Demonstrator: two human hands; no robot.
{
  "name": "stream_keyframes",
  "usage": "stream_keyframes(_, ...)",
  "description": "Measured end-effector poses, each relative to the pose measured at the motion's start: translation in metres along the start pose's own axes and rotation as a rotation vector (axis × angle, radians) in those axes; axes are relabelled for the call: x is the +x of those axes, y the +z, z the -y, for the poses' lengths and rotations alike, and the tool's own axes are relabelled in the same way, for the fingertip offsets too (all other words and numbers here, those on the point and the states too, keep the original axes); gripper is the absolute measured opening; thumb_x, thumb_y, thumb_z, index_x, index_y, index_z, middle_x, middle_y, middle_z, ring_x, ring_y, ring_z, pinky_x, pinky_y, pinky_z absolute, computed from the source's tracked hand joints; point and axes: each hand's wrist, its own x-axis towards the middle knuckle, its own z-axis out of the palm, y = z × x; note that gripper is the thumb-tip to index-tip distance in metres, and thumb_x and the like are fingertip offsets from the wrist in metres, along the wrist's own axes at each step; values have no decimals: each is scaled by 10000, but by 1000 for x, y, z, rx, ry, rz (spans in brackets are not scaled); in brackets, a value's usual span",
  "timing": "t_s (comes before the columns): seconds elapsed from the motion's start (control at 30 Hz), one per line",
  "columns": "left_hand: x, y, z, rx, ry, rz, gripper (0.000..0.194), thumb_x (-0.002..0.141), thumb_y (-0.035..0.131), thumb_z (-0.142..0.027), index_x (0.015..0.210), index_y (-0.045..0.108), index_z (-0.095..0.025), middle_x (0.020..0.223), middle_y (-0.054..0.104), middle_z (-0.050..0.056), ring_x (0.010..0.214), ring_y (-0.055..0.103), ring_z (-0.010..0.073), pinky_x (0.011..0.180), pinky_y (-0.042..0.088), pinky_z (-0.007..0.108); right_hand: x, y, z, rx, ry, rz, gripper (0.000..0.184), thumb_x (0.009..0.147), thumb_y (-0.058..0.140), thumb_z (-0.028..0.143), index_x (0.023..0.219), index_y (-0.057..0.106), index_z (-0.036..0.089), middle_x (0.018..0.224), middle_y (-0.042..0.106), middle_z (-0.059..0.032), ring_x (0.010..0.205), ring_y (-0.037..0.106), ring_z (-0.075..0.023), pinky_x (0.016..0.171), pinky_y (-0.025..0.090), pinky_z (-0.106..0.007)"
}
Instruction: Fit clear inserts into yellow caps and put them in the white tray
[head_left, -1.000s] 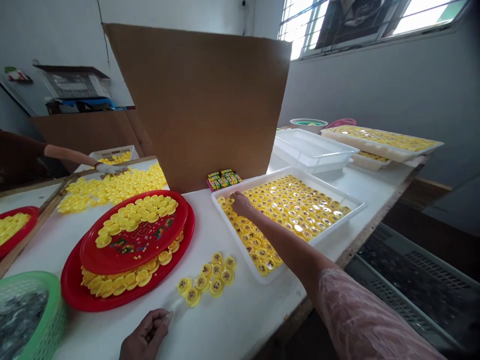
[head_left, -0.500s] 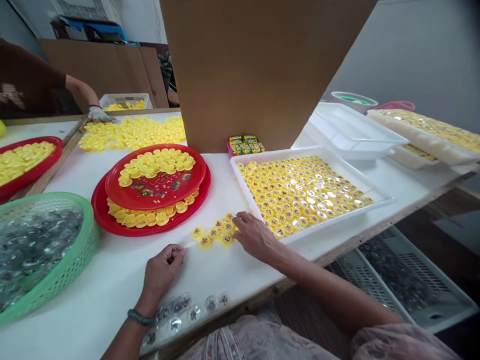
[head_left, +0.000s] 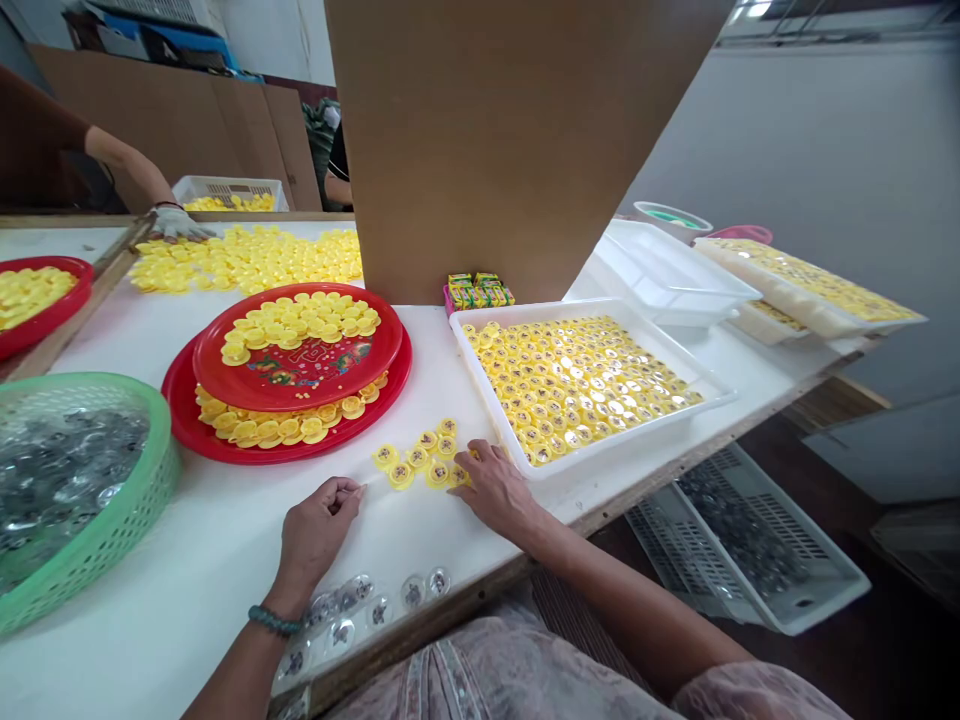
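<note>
My right hand (head_left: 495, 490) is low over the table, its thumb and fingers around a small round yellow disc (head_left: 459, 474) at the right end of a loose group. Several more yellow discs (head_left: 417, 457) with printed centres lie just left of it. My left hand (head_left: 319, 530) rests on the white tabletop with fingers curled and thumb pressed to the fingertips; whatever may be in that pinch is hidden. Close to my left wrist, clear round domes (head_left: 342, 633) with dark prints lie along the table's front edge. A white tray (head_left: 529, 466) of printed yellow discs stands beyond my right hand.
Stacked red plates (head_left: 300, 385) bear yellow pieces. At left stands a green basket (head_left: 154, 470) of clear parts. A cardboard panel (head_left: 510, 150) rises behind small green-yellow packets (head_left: 480, 296). A co-worker's gloved hand (head_left: 178, 224) touches yellow pieces. Crates (head_left: 817, 600) sit below the table's right side.
My right hand has shifted slightly left and down, and its fingers are now around a disc at the group's edge. My left hand stays pinched. The whole view has turned a little.
</note>
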Motion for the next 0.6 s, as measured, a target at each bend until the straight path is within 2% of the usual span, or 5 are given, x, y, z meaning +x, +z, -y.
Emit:
stream_keyframes(0.17,2,-1,1,35,-21,17,296,735,513,-486,847,609,-229,692,672,-15,706,633,180,608,421,226,-2,4,-2,80,5,-25,240,742,658,247,966,587,195,1067,509,-76,940,499,-224,816,427,-341)
stream_keyframes(0.37,12,3,15,16,-101,80,344,674,539,-555,848,596,-263,738,682,-25,754,645,197,615,440,226,-13,-1,-1,178,-16,-14,179,679,691,209,844,623,192,993,543,-52,911,517,-199,779,435,-293)
stream_keyframes(0.5,15,2,17,-23,-146,91,373,622,566,-576,836,606,-273,750,687,-16,779,645,223,608,459,238,-27,-28,3,275,-82,-39,236,672,720,251,887,632,216,1025,550,-39,904,540,-181,773,446,-271)
stream_keyframes(0.6,17,-1,16,-38,-188,102,394,575,584,-590,823,614,-285,780,693,-15,791,642,244,605,474,256,-18,-62,-13,327,-132,-118,276,693,719,286,949,637,226,1052,555,-46,905,559,-169,774,456,-259)
